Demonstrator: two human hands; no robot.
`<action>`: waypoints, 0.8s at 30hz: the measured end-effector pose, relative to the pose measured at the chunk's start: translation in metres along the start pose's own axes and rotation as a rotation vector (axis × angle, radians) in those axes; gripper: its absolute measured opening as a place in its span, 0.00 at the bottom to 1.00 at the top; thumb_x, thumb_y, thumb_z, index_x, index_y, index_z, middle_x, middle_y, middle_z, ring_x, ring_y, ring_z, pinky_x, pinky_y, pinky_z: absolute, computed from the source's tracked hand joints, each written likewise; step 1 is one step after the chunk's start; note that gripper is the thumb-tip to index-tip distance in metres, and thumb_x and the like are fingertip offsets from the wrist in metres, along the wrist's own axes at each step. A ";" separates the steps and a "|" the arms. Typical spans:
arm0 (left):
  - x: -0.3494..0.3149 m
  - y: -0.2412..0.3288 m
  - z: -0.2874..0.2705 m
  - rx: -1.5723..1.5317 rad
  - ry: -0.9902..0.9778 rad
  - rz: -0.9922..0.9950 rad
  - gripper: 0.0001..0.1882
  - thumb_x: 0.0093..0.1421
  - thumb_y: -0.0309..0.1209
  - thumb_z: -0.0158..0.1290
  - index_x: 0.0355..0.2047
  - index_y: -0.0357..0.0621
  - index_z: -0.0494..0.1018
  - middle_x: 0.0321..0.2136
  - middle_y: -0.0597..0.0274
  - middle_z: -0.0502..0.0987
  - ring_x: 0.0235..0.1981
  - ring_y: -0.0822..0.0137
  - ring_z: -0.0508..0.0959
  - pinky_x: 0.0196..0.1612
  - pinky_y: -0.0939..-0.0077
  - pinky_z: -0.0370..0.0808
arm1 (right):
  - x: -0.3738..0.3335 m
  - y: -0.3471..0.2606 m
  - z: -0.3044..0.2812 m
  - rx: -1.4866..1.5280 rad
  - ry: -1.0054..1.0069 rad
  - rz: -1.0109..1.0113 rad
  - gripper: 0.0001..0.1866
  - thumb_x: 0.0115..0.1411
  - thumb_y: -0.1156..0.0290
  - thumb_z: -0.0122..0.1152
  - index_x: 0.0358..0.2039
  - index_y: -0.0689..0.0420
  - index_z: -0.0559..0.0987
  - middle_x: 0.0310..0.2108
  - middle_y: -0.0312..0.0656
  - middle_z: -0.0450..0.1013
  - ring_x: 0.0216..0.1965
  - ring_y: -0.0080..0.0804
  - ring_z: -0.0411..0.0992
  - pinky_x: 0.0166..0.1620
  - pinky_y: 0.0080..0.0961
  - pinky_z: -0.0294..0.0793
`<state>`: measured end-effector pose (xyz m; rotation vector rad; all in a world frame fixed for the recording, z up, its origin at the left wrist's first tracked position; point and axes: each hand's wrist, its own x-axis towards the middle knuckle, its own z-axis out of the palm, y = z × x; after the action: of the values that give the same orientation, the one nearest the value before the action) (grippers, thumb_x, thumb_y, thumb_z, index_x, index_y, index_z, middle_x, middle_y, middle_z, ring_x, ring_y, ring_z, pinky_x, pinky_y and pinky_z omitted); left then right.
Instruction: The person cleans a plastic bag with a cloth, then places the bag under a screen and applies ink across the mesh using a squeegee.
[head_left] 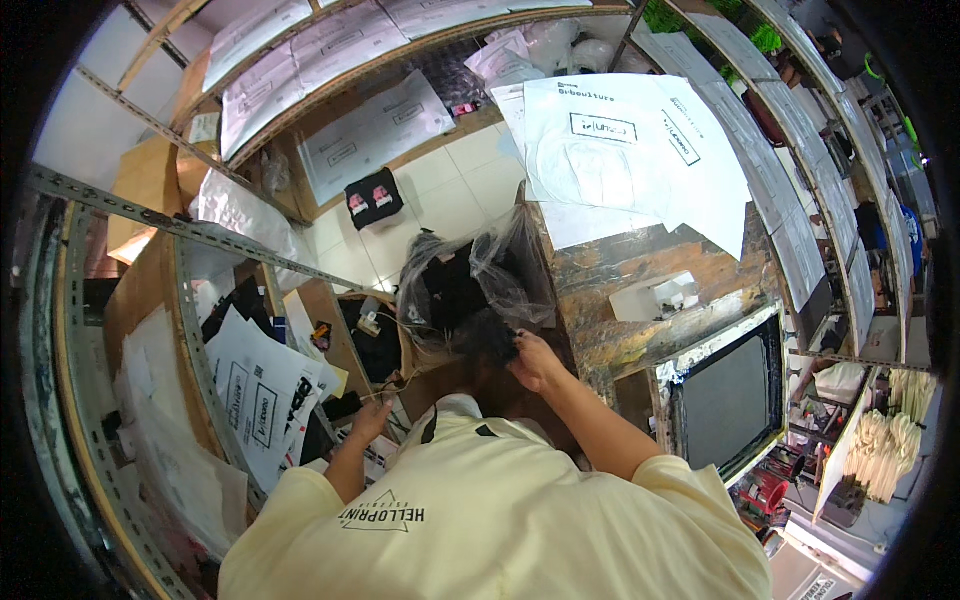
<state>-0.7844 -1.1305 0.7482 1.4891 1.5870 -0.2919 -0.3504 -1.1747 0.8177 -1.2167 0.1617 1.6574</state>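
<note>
My right hand is closed on a bunched black cloth, likely a garment. Just beyond it, a clear plastic bag holds folded black cloth. My left hand is lower and to the left, its fingers pinched at a thin pale cord by a brown paper bag. Dark cloth and a small tag show inside that paper bag. Farther off, a folded black garment with a pink print lies on the pale tiles.
A worn wooden table at right bears large printed white sheets and a small white box. Beside it leans a framed screen. Metal-framed shelves with papers crowd the left; more sheet-covered racks stand right.
</note>
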 end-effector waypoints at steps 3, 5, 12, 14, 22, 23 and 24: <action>-0.008 0.028 0.005 -0.081 -0.007 -0.004 0.43 0.66 0.65 0.51 0.56 0.30 0.76 0.53 0.33 0.79 0.57 0.43 0.79 0.58 0.54 0.73 | 0.050 0.018 -0.023 0.090 -0.051 0.035 0.14 0.74 0.70 0.45 0.55 0.51 0.76 0.54 0.40 0.76 0.52 0.37 0.74 0.48 0.38 0.74; 0.002 0.028 0.011 -0.114 -0.017 -0.001 0.43 0.65 0.65 0.52 0.54 0.30 0.77 0.51 0.33 0.80 0.55 0.43 0.80 0.56 0.54 0.75 | 0.059 0.004 -0.021 0.190 -0.053 0.002 0.14 0.75 0.69 0.45 0.55 0.51 0.76 0.55 0.40 0.76 0.51 0.38 0.74 0.47 0.37 0.74; 0.017 0.001 0.023 -0.086 -0.003 0.019 0.42 0.65 0.66 0.52 0.49 0.30 0.79 0.45 0.35 0.82 0.48 0.44 0.83 0.51 0.54 0.77 | 0.086 -0.073 0.018 0.461 0.159 -0.041 0.16 0.76 0.68 0.43 0.57 0.57 0.75 0.54 0.42 0.76 0.45 0.37 0.74 0.43 0.32 0.77; 0.019 0.004 0.012 -0.030 -0.001 -0.012 0.42 0.65 0.65 0.52 0.50 0.31 0.78 0.45 0.36 0.82 0.49 0.44 0.83 0.51 0.55 0.77 | 0.123 -0.071 -0.002 0.419 0.247 -0.017 0.17 0.76 0.68 0.43 0.57 0.58 0.75 0.52 0.43 0.75 0.42 0.36 0.73 0.41 0.32 0.77; 0.001 0.044 -0.028 -0.027 0.030 -0.065 0.42 0.64 0.65 0.54 0.55 0.32 0.76 0.50 0.36 0.81 0.54 0.45 0.81 0.55 0.56 0.77 | 0.199 -0.047 -0.028 1.112 0.613 -0.219 0.22 0.72 0.77 0.43 0.64 0.65 0.70 0.65 0.53 0.67 0.62 0.51 0.69 0.51 0.44 0.80; 0.000 0.040 -0.024 -0.042 0.031 -0.075 0.43 0.64 0.65 0.54 0.55 0.31 0.76 0.50 0.36 0.81 0.54 0.45 0.81 0.55 0.56 0.77 | 0.184 -0.042 -0.006 0.613 0.695 -0.289 0.24 0.71 0.75 0.46 0.65 0.68 0.68 0.60 0.57 0.71 0.59 0.56 0.72 0.52 0.46 0.81; 0.002 0.034 -0.020 -0.051 0.029 -0.077 0.44 0.64 0.65 0.54 0.56 0.30 0.75 0.50 0.36 0.81 0.53 0.45 0.81 0.54 0.55 0.77 | 0.172 -0.040 -0.007 -0.004 0.730 -0.362 0.24 0.69 0.74 0.50 0.64 0.68 0.68 0.60 0.59 0.70 0.59 0.59 0.72 0.54 0.48 0.80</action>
<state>-0.7624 -1.1069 0.7715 1.4011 1.6659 -0.2728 -0.3079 -1.0497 0.6997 -1.6969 0.3615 0.8527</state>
